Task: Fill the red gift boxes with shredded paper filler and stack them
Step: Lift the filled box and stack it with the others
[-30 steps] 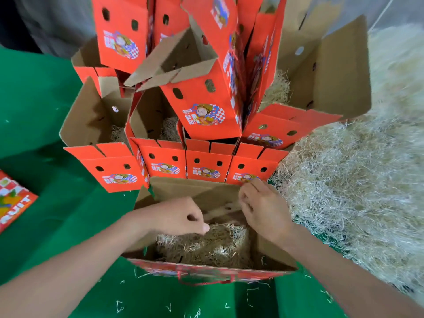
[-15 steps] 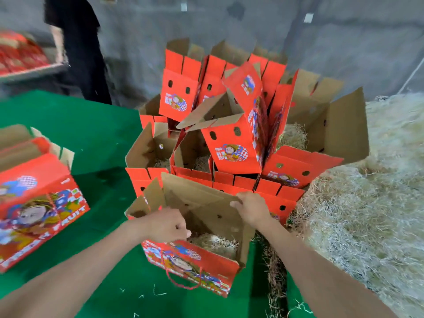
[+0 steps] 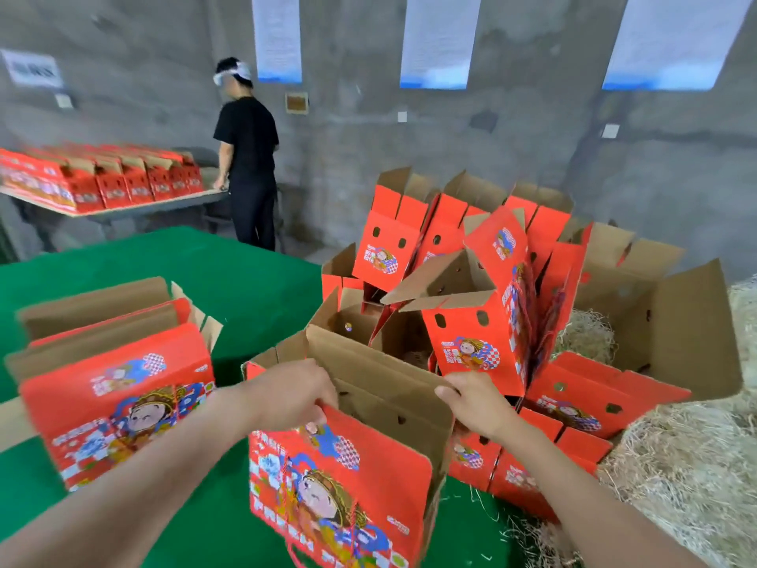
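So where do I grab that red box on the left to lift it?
Probably from above, one hand on each short end of the red box, at its top rim. Its brown flaps stand open, so the walls are bare to pinch, just as the left hand and right hand hold the near box.

Lettering on the red gift boxes (image 3: 340, 477) and wall sign (image 3: 35, 69) is blurred, unreadable.

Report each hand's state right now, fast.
Left hand: closed, gripping the near top edge of the red gift box.
Right hand: closed, gripping the same box's top edge on its right side.
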